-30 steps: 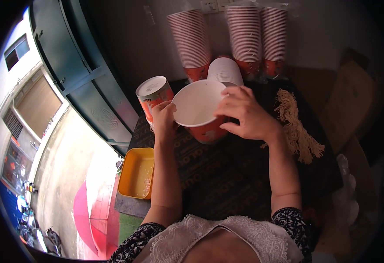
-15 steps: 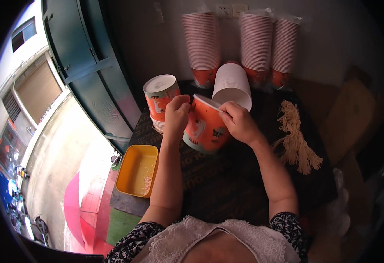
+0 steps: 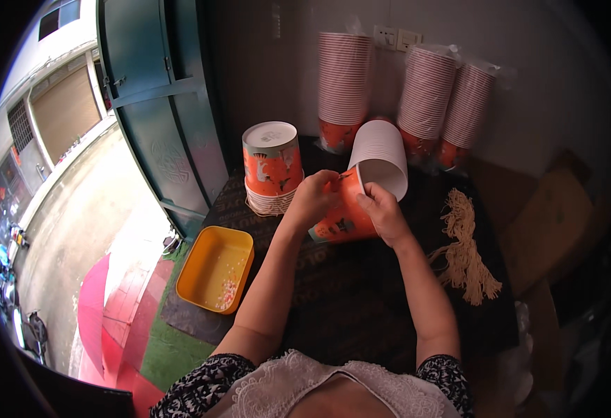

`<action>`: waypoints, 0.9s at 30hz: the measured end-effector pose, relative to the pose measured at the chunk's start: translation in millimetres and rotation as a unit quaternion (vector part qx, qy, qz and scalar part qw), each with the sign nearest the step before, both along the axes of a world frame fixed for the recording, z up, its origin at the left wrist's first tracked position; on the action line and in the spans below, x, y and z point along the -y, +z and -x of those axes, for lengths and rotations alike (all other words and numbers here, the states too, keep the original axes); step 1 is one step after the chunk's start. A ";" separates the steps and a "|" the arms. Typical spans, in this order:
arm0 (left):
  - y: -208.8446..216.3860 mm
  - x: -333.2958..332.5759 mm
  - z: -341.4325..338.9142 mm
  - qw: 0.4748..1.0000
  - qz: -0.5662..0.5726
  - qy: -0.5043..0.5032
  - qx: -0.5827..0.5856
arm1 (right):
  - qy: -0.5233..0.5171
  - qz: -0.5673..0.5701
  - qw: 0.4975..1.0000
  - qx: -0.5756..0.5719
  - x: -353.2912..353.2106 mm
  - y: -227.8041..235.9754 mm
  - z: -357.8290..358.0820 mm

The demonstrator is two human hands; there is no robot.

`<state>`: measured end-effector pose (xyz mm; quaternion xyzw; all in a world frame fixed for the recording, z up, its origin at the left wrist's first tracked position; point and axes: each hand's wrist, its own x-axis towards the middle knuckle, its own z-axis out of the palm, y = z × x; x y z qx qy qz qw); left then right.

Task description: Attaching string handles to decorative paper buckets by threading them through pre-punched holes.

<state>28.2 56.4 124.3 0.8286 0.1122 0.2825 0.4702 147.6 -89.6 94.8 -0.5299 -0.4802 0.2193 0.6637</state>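
Observation:
Over the dark table I hold an orange paper bucket point(image 3: 345, 221) with a green base band and animal pictures, tilted with its rim to the upper right. My right hand point(image 3: 383, 212) is closed on its rim, thumb on the outer wall. Against its upper left side lies my left hand point(image 3: 312, 202), fingers bent and slightly blurred; a thin string in them cannot be made out. Just behind, a nested stack of paper buckets point(image 3: 382, 146) lies on its side, white mouth toward me. Left of my hands stands an upside-down bucket stack point(image 3: 272, 164), strings around its lower rims.
A yellow tray point(image 3: 211, 258) with small pink and white bits sits by the table's left edge. Cream strings point(image 3: 467, 254) lie in a bundle on the right. Plastic-wrapped bucket stacks point(image 3: 345, 80) stand along the wall. At the left is a green metal door point(image 3: 169, 132).
The bucket has turned in my hands, its rim now facing more to the right. My left hand has moved from above the rim onto its side. The whole view has shifted slightly.

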 end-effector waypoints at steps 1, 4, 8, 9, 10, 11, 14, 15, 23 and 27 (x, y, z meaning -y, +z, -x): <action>0.2 1.1 -1.4 1.000 0.003 -0.017 -0.005 | -0.003 0.000 1.000 0.000 0.8 -0.3 -1.1; -2.5 1.6 -1.0 0.999 -0.028 -0.013 0.008 | 0.014 -0.027 0.997 -0.077 -2.6 3.2 4.5; -0.3 9.5 -5.7 0.994 -0.104 0.018 0.016 | 0.018 -0.057 0.994 -0.088 -1.8 1.3 0.2; -3.1 8.0 -8.3 0.992 -0.120 0.033 0.030 | 0.019 -0.063 0.995 -0.080 -2.4 -0.1 -0.7; -4.6 7.5 -9.8 0.988 -0.137 0.049 0.043 | 0.021 -0.062 0.995 -0.081 -3.2 -2.2 -1.7; -4.8 8.1 -11.3 0.989 -0.136 0.048 0.041 | 0.024 -0.064 0.995 -0.073 -3.8 -4.9 -3.6; -6.9 8.2 -13.6 0.986 -0.141 0.052 0.065 | 0.028 -0.071 0.995 -0.071 -5.7 -7.2 -2.5; -10.2 6.0 -14.3 0.985 -0.145 0.056 0.074 | 0.028 -0.077 0.994 -0.075 -7.1 -7.1 -0.9; -17.7 5.4 -14.7 0.977 -0.173 0.114 0.054 | 0.048 -0.091 0.983 -0.152 -4.4 -6.6 -2.9; -14.1 3.9 -12.6 0.976 -0.197 0.089 0.030 | 0.033 -0.093 0.991 -0.085 -6.6 -20.2 -15.7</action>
